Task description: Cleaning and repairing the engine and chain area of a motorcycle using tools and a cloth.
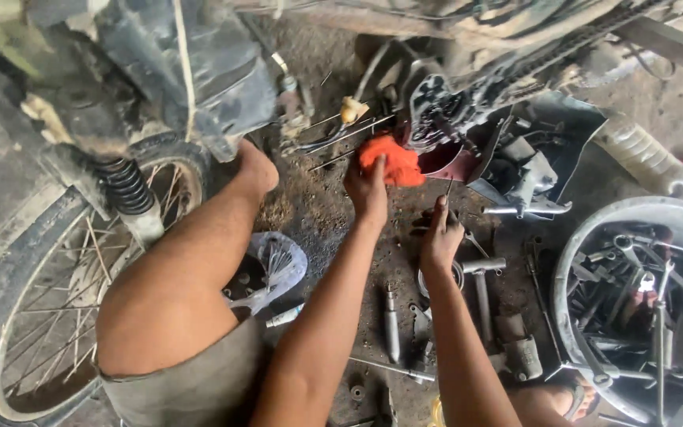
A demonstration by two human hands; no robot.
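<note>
My left hand (367, 190) had its fingers bunched on a crumpled orange cloth rag (393, 160), pressed at the open, greasy black engine casing (436, 111) of the motorcycle; wiping looked partway done, grime remained. My right hand (439, 237) pinched a thin metal rod (449, 190) just below, above scattered tools on the dirty floor (333, 229).

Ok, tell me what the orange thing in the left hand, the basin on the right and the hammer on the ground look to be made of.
Orange rag in the left hand: soft cloth, going by its crumpled folds and matte look.
Basin: probably metal, with a thin grey rim of dull sheen.
Hammer: apparently steel all through, grey and faintly shiny on head and handle.
</note>
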